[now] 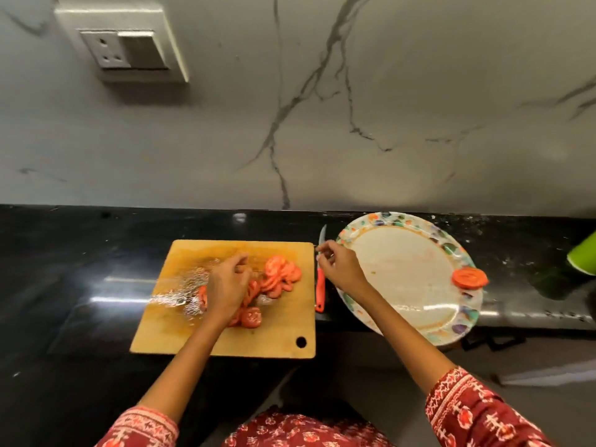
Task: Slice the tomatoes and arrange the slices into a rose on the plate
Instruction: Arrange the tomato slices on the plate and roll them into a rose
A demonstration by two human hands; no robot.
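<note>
A wooden cutting board [180,330] lies on the black counter with a pile of red tomato slices [280,274] on it. My left hand [227,287] rests on the slices at the board's middle, its fingers curled down into them. My right hand [338,267] hovers between the board and the plate, fingers loosely bent and holding nothing. Under it lies a red-handled knife [320,290], blade pointing toward the wall. The round plate [403,272] with a colourful rim stands to the right. One tomato slice [469,278] sits on its right rim.
The black counter [80,269] ends at a marble wall with a socket [129,48] at the upper left. A green cup [583,258] stands at the far right edge. The plate overhangs the counter's front edge.
</note>
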